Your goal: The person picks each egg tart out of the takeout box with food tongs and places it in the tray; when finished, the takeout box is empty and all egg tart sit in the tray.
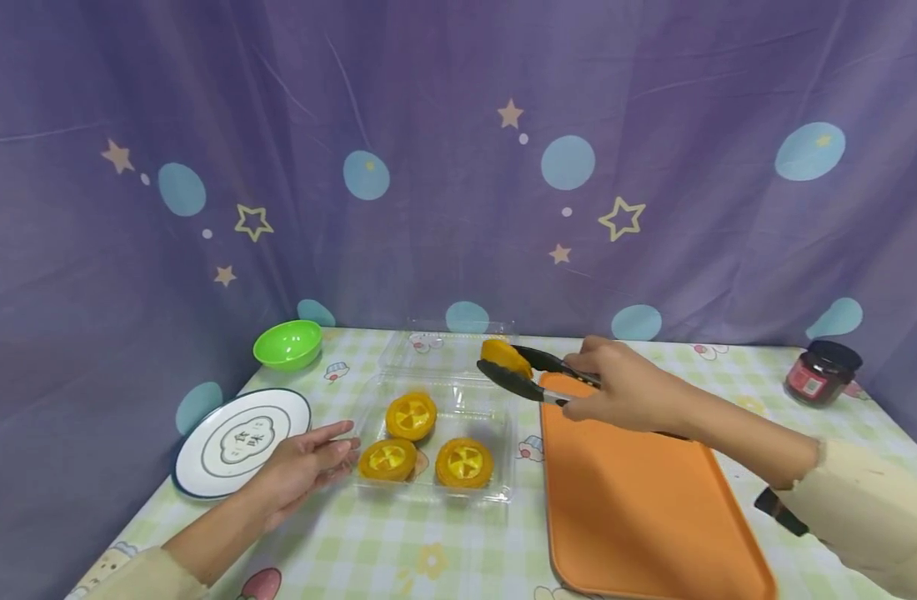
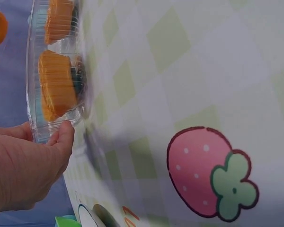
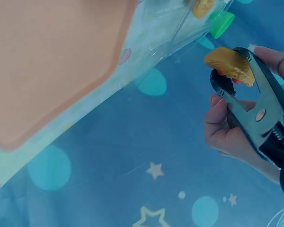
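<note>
My right hand (image 1: 623, 383) grips a pair of black-and-silver tongs (image 1: 520, 383). An egg tart (image 1: 506, 357) is clamped in their tips, raised above the back right of a clear plastic clamshell box (image 1: 503, 433). In the right wrist view this tart (image 3: 229, 64) is tilted, with a bit of red visible beneath. Three other tarts lie in the box: one at the back (image 1: 411, 416), one front left (image 1: 387, 460), one front right (image 1: 464, 463). My left hand (image 1: 301, 467) has its fingers extended at the box's left edge; in the left wrist view the fingertips (image 2: 66, 130) meet its corner.
An orange tray (image 1: 638, 500) lies right of the box, under my right arm. To the left are a white plate (image 1: 196, 450) with a blue rim and a green bowl (image 1: 288, 345). A dark-lidded jar (image 1: 822, 373) stands at the far right. A purple curtain (image 1: 443, 167) hangs behind.
</note>
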Motion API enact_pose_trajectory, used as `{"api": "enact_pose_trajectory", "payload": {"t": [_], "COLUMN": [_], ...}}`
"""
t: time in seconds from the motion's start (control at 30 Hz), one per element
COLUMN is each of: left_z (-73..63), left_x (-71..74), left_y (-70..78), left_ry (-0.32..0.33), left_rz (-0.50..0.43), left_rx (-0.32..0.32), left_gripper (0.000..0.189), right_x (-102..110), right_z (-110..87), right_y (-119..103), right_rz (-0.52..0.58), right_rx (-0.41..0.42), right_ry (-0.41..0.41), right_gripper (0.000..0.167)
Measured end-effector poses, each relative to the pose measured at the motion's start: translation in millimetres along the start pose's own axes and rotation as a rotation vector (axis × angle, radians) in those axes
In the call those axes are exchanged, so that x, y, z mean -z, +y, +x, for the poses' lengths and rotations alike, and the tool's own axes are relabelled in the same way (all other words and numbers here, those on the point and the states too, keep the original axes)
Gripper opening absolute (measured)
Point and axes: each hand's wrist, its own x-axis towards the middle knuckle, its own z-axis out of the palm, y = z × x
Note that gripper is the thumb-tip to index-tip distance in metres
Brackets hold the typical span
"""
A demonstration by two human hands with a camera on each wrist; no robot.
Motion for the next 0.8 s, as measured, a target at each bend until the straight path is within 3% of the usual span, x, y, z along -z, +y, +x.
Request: {"api": "enact_pose_trajectory", "payload": {"t": [0.17, 0.57, 0.8], "left_z": [1.2, 1.8, 1.3], "left_x": [0.7, 0.1, 0.0], "left_y": [0.0, -0.2, -1.2], "left_ry": [0.005, -0.004, 0.001], "left_rz": [0.002, 0.005, 0.005], "left_rx": [-0.001, -0.010, -0.005], "left_gripper": [0.052, 0.051, 0.052], "right_x": [6.2, 9.9, 4.9], "right_z": [-12.3, -34.1, -40.8], "right_y": [12.6, 48.3, 63.6], "right_rz": [0.000, -0.031, -0.036], "right_rx": [-0.054, -0.097, -0.146], "right_ry": [0.016, 0.061, 0.035], "right_gripper": [0.064, 0.065, 0.068]}}
